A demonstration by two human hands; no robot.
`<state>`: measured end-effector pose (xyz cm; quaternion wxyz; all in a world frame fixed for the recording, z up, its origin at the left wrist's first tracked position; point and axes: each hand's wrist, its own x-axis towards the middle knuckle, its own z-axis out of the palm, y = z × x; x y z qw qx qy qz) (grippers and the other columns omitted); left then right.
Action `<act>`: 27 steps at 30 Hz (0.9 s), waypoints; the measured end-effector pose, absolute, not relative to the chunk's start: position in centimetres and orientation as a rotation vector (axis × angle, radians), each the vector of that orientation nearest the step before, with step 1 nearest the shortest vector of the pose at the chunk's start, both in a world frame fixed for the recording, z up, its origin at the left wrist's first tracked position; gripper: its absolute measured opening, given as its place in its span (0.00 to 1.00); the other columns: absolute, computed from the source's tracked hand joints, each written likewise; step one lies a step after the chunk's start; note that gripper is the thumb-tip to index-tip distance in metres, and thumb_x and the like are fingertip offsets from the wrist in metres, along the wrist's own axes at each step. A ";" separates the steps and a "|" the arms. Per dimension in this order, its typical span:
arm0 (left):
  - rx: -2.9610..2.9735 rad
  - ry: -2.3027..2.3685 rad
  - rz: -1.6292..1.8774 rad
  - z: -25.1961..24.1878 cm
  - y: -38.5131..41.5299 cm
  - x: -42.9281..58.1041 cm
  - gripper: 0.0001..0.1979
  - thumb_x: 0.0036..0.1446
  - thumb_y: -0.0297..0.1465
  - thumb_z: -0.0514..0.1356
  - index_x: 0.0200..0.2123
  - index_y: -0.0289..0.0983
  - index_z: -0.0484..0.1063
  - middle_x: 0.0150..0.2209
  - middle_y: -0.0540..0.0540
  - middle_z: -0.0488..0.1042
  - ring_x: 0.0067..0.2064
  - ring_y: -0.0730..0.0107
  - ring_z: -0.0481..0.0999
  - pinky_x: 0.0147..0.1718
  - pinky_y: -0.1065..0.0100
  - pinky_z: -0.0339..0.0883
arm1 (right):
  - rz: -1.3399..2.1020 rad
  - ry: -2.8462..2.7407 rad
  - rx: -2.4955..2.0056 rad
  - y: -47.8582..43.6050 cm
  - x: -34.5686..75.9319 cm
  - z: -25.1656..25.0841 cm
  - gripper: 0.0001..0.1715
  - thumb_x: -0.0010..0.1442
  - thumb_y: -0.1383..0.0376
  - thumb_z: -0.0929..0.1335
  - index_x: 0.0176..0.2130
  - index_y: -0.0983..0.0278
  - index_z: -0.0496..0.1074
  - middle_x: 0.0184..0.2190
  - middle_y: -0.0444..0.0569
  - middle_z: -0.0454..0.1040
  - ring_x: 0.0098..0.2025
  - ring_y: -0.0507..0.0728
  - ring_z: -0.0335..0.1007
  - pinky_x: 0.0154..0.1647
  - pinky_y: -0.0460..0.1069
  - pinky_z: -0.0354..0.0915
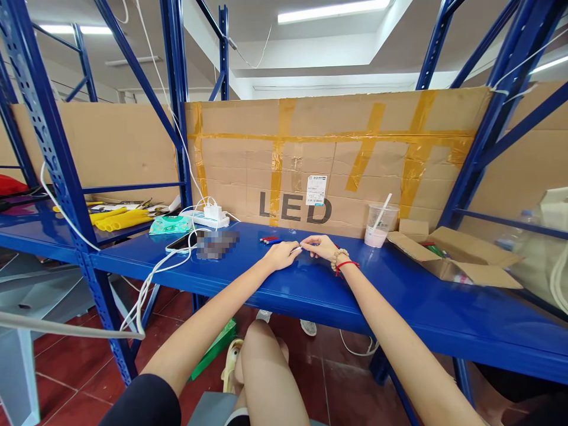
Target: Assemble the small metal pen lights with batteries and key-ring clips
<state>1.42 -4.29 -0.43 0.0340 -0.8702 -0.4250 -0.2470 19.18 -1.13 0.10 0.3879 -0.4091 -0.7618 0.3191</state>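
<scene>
My left hand rests on the blue shelf top, its fingers closed round a small white piece too small to name. Close against it is my right hand, thumb and forefinger pinched at the tip of the left fingers; whatever lies in that pinch is hidden. A beaded bracelet and a red cord circle my right wrist. Just beyond the left hand lie a few red and blue pens. A bit of red shows behind the right hand, mostly covered.
An open cardboard box and a plastic cup with a straw stand on the right. At left are a power strip, white cables, a phone and a green packet. A taped cardboard panel closes the back.
</scene>
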 end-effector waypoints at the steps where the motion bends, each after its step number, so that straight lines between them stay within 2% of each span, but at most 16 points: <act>1: -2.674 -1.308 -0.756 -0.4 -4.3 1.4 0.15 0.61 0.37 0.44 0.40 0.38 0.68 0.39 0.44 0.74 0.41 0.61 0.74 0.36 0.67 0.67 | 0.808 -1.943 -1.037 -1.2 19.2 0.1 0.21 0.44 0.53 0.71 0.33 0.67 0.74 0.23 0.45 0.71 0.18 0.45 0.61 0.15 0.40 0.59; 14: -2.642 -1.297 -0.769 -0.3 -4.6 1.4 0.15 0.60 0.37 0.46 0.36 0.38 0.71 0.35 0.46 0.75 0.38 0.63 0.74 0.34 0.69 0.66 | 0.781 -1.932 -1.064 -1.4 19.2 0.1 0.22 0.42 0.53 0.72 0.32 0.68 0.75 0.19 0.44 0.70 0.18 0.46 0.61 0.15 0.41 0.59; 21: -2.611 -1.290 -0.805 -0.5 -4.4 1.3 0.15 0.61 0.39 0.45 0.39 0.39 0.68 0.36 0.45 0.74 0.39 0.64 0.73 0.35 0.69 0.65 | 0.784 -1.815 -1.057 -1.7 19.0 0.7 0.21 0.40 0.56 0.73 0.32 0.69 0.76 0.19 0.46 0.71 0.19 0.47 0.62 0.16 0.41 0.58; 27: -2.567 -1.411 -0.835 -0.3 -4.5 1.4 0.14 0.61 0.40 0.45 0.37 0.40 0.65 0.33 0.47 0.73 0.39 0.63 0.72 0.34 0.68 0.64 | 0.749 -1.705 -1.039 -1.6 19.2 1.3 0.20 0.43 0.55 0.71 0.31 0.68 0.75 0.26 0.49 0.74 0.19 0.46 0.61 0.16 0.42 0.58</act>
